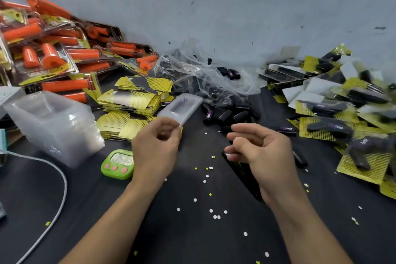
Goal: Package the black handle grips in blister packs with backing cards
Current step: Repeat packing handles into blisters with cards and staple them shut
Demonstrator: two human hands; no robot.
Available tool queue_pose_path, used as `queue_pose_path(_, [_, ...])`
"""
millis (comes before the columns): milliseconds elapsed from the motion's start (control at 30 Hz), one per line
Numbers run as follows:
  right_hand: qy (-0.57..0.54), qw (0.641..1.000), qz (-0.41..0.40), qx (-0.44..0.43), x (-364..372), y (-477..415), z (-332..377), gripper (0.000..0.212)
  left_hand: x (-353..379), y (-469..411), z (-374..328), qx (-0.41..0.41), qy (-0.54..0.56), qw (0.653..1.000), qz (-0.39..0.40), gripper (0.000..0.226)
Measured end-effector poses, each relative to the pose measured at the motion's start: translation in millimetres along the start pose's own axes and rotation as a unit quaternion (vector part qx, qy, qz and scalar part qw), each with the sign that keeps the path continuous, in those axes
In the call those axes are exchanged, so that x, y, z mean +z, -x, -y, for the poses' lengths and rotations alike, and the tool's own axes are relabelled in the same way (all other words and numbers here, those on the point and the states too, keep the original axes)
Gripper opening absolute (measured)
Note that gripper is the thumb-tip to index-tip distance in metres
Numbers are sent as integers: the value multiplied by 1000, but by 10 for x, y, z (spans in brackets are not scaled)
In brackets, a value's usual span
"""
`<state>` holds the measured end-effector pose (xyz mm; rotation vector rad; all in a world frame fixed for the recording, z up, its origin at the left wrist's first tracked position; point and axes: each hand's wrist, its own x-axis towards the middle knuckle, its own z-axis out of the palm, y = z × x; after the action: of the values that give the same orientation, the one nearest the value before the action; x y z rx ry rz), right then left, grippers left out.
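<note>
Above dark tabletop (192, 233), left hand (156, 148) pinching clear moulded blister (182, 107)

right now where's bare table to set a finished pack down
Bare black table lies between left forearm and right forearm, only paper dots. A second patch: between white cable and green timer. Crowded: blister stack and orange packs left, backing cards and loose grips centre, finished packs right.

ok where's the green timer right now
Head view, left of centre: the green timer lies on the black table, beside the left hand and just right of the clear blister stack.
</note>
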<state>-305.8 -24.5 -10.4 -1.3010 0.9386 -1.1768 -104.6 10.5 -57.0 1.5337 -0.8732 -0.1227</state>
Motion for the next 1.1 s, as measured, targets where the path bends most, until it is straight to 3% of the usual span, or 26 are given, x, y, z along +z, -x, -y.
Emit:
queue_pose_path(33, [31,999,0,-24,15,-11,-27,27,6,22,14,65,-98,993,-13,19])
queue_pose_path(100, [83,994,-9,-68,-5,-43,-50,27,51,34,93,113,-256,960,5,40])
queue_pose_path(200, [175,977,-42,-115,-65,-71,-85,28,125,0,153,54,-398,909,112,68])
queue_pose_path(333, [269,947,-59,-163,-17,-137,-59,26,134,-55,184,72,-473,870,116,50])
queue_pose_path(467, [379,910,-3,-167,280,-268,20,25,110,-60,162,80,-437,889,109,45])
queue_pose_path(600, [504,843,120,-143,737,-570,-5,38,137,-30,182,56,-437,877,189,73])
queue_pose_path(733, [580,782,191,-126,1180,-883,-139,44,123,-38,195,72,-415,888,187,47])
queue_pose_path(833, [592,771,196,-128,1366,-1027,-194,47,96,-40,180,63,-385,903,180,35])
queue_pose_path(967, [625,750,165,-142,1458,-1053,-231,35,71,-15,153,61,-366,911,178,31])
queue_pose_path(1100, [612,766,174,-88,1411,-1004,-126,39,85,-7,160,55,-373,909,178,31])
